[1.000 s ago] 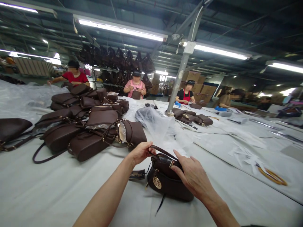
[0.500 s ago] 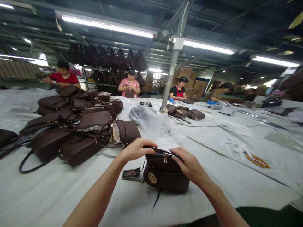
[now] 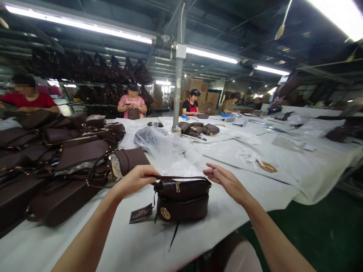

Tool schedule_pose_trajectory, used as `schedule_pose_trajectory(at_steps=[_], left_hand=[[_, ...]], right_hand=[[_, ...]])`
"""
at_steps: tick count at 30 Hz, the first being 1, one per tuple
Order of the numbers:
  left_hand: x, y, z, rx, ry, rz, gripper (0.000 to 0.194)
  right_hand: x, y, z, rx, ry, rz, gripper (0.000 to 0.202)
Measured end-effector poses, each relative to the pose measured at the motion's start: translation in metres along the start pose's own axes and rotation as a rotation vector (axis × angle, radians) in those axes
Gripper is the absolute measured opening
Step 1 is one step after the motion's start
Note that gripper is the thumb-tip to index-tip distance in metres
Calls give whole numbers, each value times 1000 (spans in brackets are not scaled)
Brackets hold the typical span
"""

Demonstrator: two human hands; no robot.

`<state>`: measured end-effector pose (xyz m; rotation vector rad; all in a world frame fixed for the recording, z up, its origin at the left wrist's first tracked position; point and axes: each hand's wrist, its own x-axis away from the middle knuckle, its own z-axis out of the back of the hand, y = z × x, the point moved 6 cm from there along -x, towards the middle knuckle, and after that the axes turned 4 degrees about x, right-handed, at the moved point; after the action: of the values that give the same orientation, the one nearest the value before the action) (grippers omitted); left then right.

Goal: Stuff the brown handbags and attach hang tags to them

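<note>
A small dark brown handbag (image 3: 188, 207) stands upright on the white-covered table in front of me. It has a gold zip pull, a round gold emblem and a black hang tag (image 3: 141, 214) at its left side. My left hand (image 3: 140, 175) pinches the bag's strap (image 3: 181, 177) at the upper left corner. The strap runs along the bag's top edge to the right end. Just off the upper right corner is my right hand (image 3: 222, 178), empty, its fingers stretched out and apart. A thin black cord (image 3: 174, 236) hangs from the bag's front onto the table.
Many brown bags (image 3: 85, 155) lie piled on the left. Behind my bag are clear plastic wrapping (image 3: 159, 141) and a metal post (image 3: 178, 83). White strips and a yellow-brown ring (image 3: 267, 167) lie to the right. Several co-workers sit across the table (image 3: 255, 189).
My right hand has let go of the bag's top and opened. The left hand still holds the strap. My view has turned right, so the bag and pile appear farther left.
</note>
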<state>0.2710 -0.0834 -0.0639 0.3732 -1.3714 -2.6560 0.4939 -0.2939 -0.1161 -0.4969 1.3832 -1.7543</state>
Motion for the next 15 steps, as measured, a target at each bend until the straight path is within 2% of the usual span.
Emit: schedule_pose_trajectory(at_steps=[4,7,9,12,15], left_hand=[[1,4,1,-260,280,-119,16],[6,2,-6,-435,570,-80,16],[9,-2,-12,-479,712,-20,15],[10,-15,-19,-358,754,77,15],[10,-29,-18,-154,706,153,31]], right_hand=[[3,-15,-14,342,-82,188,43],[8,-21,-32,566,-98,395,35],[10,-19,-38,646,-59,476,33],[11,-16,-39,726,-9,525,33],[12,-27,-40,802,66,589,33]])
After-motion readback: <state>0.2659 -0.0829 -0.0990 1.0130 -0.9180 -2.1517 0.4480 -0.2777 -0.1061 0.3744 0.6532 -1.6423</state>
